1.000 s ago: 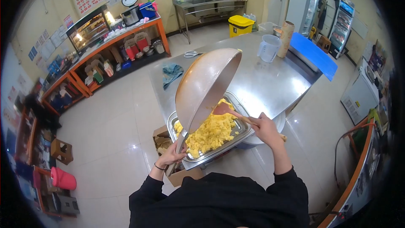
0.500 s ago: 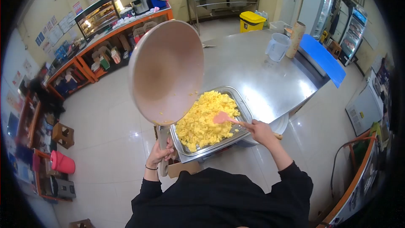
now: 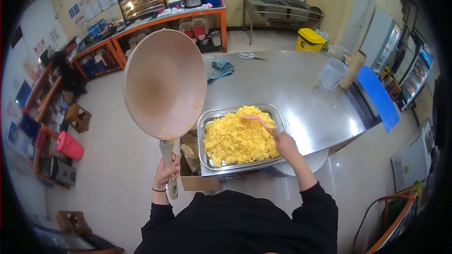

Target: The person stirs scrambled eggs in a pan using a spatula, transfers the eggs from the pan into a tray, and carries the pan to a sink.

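Note:
My left hand (image 3: 167, 171) is closed round the handle of a large pan (image 3: 162, 84), held up left of the tray with its inner side showing. A few yellow bits cling near the pan's lower rim. Scrambled egg (image 3: 240, 138) is heaped in a metal tray (image 3: 201, 143) at the near corner of the steel table. My right hand (image 3: 285, 146) grips a pink spatula (image 3: 256, 118), whose head rests at the top of the egg.
On the steel table (image 3: 282, 80) are scissors (image 3: 252, 56), a cloth (image 3: 220, 69), a clear jug (image 3: 333, 73), a brown roll (image 3: 353, 69) and a blue sheet (image 3: 376, 96). A cardboard box (image 3: 200, 183) stands below the tray's left side.
The pan has moved left, away from over the tray, and its handle is more in view. The spatula has shifted to the egg's upper part. The camera view has turned, uncovering the cloth.

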### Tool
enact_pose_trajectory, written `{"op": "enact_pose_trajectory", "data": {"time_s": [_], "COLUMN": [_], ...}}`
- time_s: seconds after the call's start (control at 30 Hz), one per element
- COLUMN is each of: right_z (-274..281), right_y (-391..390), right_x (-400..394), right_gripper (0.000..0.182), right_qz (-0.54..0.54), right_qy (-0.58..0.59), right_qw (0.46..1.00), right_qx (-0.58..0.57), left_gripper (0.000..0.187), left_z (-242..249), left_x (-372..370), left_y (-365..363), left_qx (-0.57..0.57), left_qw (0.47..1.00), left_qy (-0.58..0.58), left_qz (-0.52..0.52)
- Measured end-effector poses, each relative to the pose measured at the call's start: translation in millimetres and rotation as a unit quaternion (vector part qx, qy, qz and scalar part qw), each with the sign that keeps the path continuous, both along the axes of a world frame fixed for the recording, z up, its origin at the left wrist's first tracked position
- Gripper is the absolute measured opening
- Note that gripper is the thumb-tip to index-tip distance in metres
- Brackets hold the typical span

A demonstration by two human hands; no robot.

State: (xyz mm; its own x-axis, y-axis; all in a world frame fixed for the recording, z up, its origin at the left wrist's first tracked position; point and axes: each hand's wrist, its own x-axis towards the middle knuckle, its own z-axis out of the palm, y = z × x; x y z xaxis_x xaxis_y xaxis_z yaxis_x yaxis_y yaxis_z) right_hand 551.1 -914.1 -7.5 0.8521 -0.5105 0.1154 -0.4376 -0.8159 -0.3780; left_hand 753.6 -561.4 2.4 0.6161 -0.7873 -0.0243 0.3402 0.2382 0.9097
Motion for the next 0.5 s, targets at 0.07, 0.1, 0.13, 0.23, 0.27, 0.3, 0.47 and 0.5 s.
{"op": "enact_pose_trajectory", "data": {"time_s": [0.07, 0.1, 0.13, 0.23, 0.27, 0.3, 0.47, 0.5], "right_z": [-30.5, -35.1, -38.2, -37.2, -35.4, -34.6, -27.2, -22.8], "right_y": [12.7, 24.2, 38.0, 70.7, 80.3, 87.5, 91.0, 84.8], "right_x": [14.0, 11.2, 4.1, -16.0, -21.5, -23.3, -12.0, -7.0], "right_gripper": [0.039, 0.04, 0.04, 0.04, 0.041, 0.042, 0.038, 0.038], "right_qz": [-0.014, -0.006, 0.002, 0.006, 0.018, 0.029, 0.05, 0.057], "right_qy": [0.092, 0.079, 0.067, 0.053, 0.063, 0.073, 0.041, 0.026], "right_qw": [0.996, 0.997, 0.998, 0.998, 0.997, 0.995, 0.993, 0.993], "right_qx": [-0.001, -0.004, -0.007, 0.017, 0.037, 0.057, 0.095, 0.096], "left_gripper": [0.03, 0.03, 0.03, 0.03, 0.03, 0.03, 0.03, 0.03], "left_z": [-1.1, -1.8, -3.0, -3.5, -4.6, -5.7, -12.6, -13.4], "left_x": [-2.6, -3.5, -5.8, -5.8, -7.2, -7.3, -5.8, -4.9], "left_y": [6.8, 9.1, 12.7, 16.9, 19.3, 21.2, 22.2, 22.7], "left_qx": [0.003, 0.01, 0.016, 0.021, 0.024, 0.027, 0.035, 0.031], "left_qw": [1.0, 1.0, 0.999, 0.999, 0.999, 0.999, 0.998, 0.999], "left_qy": [-0.002, -0.003, -0.002, -0.003, -0.001, -0.002, 0.001, 0.003], "left_qz": [0.013, 0.021, 0.029, 0.043, 0.045, 0.047, 0.047, 0.043]}}
